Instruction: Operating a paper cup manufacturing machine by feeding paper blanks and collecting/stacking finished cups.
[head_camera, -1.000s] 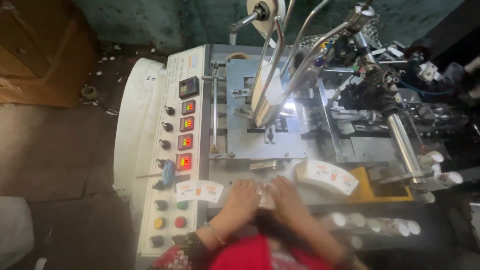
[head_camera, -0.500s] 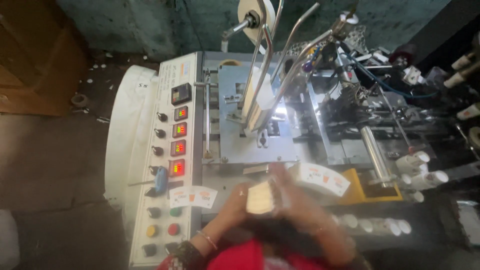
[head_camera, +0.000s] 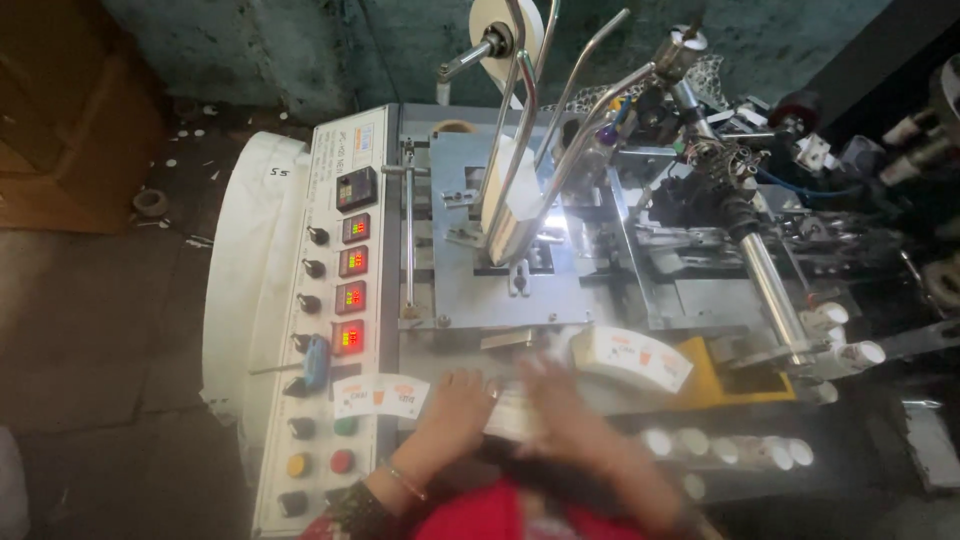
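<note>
Both hands work at the near edge of the paper-cup machine, squaring a stack of paper blanks that lies between them. The left hand rests flat, fingers together against the stack's left side. The right hand is blurred, so I cannot tell its finger spread. To do this well, keep the edges flush and clear of the fanned cup blanks to the right.
</note>
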